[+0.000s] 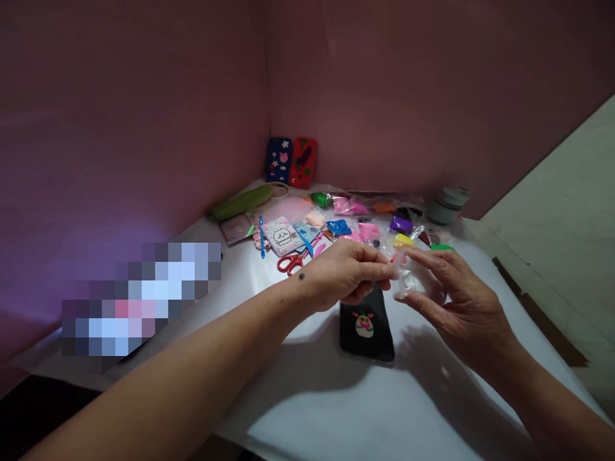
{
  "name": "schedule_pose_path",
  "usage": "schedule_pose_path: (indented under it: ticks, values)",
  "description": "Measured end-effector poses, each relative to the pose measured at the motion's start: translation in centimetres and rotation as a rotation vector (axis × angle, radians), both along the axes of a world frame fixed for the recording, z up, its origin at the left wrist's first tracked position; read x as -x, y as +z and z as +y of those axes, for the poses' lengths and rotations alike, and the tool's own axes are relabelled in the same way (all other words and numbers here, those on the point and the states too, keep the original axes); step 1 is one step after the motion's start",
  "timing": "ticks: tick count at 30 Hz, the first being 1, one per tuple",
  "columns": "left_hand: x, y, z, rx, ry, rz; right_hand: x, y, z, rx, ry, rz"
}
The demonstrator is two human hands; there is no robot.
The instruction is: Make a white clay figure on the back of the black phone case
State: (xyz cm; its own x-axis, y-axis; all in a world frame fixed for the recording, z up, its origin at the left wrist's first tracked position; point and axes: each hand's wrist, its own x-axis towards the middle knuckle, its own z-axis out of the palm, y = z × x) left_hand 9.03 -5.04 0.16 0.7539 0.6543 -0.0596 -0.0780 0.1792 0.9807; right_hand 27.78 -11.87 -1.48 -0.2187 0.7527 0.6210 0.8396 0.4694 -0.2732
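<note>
My right hand (464,298) grips a small clear plastic bag (417,282), with thumb and fingers on either side of its mouth. The fingertips of my left hand (353,272) are pinched at the bag's left edge. What lies inside the bag is hard to make out; it looks whitish. Below my left hand a black phone case (368,336) lies on the white table, decorated with a small white figure (364,324) with pink and green parts. My left hand covers the case's upper end.
Behind my hands lie red-handled scissors (289,264), a blue modelling tool (262,237), a cartoon card (281,235), and several bags of coloured clay, one blue (339,226). A long green vegetable (240,203), two decorated cases (303,163) and a jar (448,206) stand farther back.
</note>
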Motion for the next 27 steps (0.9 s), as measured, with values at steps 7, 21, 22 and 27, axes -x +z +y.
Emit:
schedule_pose_path:
  ticks: [7, 21, 22, 27]
  values:
    - [-0.2, -0.2, -0.4, -0.115, 0.048, 0.138, 0.3, -0.2, -0.3, -0.075, 0.006, -0.154]
    - [-1.3, -1.6, -1.4, -0.262, 0.136, 0.112, 0.1, -0.2, -0.4, -0.004, 0.104, -0.189]
    - [-1.3, -1.6, -1.5, -0.264, 0.132, 0.092, 0.1, 0.2, -0.5, 0.036, 0.106, -0.179]
    - [-1.3, -1.3, -2.2, -0.289, 0.135, 0.007, 0.9, 2.5, -1.9, -0.108, -0.073, -0.151]
